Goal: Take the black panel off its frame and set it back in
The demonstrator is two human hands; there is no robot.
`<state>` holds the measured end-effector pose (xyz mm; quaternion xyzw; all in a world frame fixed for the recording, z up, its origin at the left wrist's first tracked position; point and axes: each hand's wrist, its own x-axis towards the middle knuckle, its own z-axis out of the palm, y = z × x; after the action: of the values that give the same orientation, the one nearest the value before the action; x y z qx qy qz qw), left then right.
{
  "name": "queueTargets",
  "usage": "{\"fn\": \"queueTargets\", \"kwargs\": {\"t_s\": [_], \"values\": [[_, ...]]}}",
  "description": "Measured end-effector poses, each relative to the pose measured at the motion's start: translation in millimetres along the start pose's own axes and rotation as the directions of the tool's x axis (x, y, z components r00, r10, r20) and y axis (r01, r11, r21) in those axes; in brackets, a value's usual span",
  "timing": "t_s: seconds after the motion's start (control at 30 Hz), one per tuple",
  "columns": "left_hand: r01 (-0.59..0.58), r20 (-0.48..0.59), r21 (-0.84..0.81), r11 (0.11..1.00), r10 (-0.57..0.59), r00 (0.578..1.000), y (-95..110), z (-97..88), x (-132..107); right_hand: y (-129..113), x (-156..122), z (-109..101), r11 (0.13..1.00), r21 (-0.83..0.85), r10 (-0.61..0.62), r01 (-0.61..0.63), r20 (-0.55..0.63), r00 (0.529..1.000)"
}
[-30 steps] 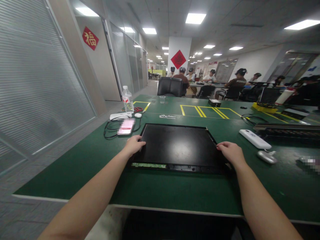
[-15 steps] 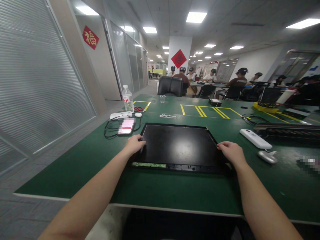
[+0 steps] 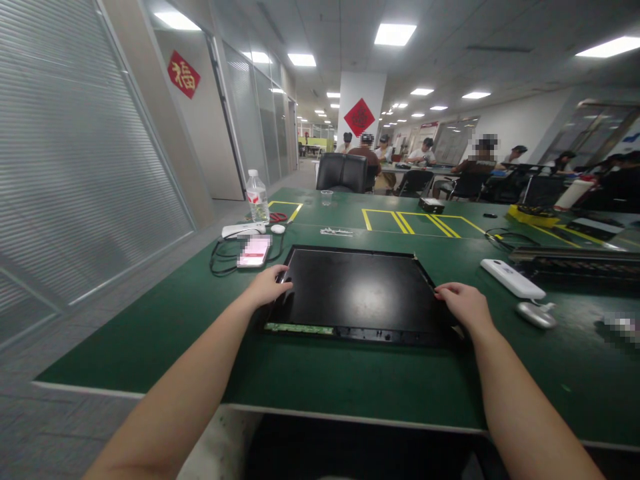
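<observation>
A black display panel (image 3: 345, 287) lies flat on the green table (image 3: 370, 380), screen side up. A strip of green circuit board (image 3: 299, 329) shows along the left part of its near edge. My left hand (image 3: 271, 285) is closed on the panel's left edge, thumb on top and the other fingers mostly hidden at the side. On the opposite side, my right hand (image 3: 463, 303) pinches the right edge of the frame between thumb and fingertips.
Left of the panel lie a phone (image 3: 254, 251) with a cable, a water bottle (image 3: 257, 198) and red-handled scissors (image 3: 278, 217). To the right are a white device (image 3: 513, 279) and a silver object (image 3: 537, 315). Several people sit at tables farther back.
My left hand has shifted slightly up along the panel's left edge. The right hand keeps its grip, and the panel looks still; the whole view has moved a little.
</observation>
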<state>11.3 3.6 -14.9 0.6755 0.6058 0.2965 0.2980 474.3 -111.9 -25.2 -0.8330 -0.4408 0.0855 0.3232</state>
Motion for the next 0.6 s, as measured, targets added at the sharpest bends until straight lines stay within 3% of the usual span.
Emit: {"fn": "queueTargets", "kwargs": {"t_s": [0.17,0.27,0.37,0.6], "values": [[-0.272,0.075,0.156,0.949,0.263,0.962,4,-3.6,-8,0,0,0,1.000,0.011,-0.003,0.003,-0.002,1.000],[-0.470,0.249,0.096,0.877,0.436,0.864,11,-3.6,-15,1,0,1,1.000,0.007,-0.010,0.010,-0.007,1.000],[-0.548,0.397,0.018,0.836,0.497,0.772,19,-2.4,-21,3,0,2,1.000,0.006,-0.013,0.013,-0.010,1.000],[-0.665,0.511,0.016,0.746,0.566,0.647,24,-1.2,-26,3,2,3,1.000,0.024,-0.007,0.008,-0.029,1.000]]}}
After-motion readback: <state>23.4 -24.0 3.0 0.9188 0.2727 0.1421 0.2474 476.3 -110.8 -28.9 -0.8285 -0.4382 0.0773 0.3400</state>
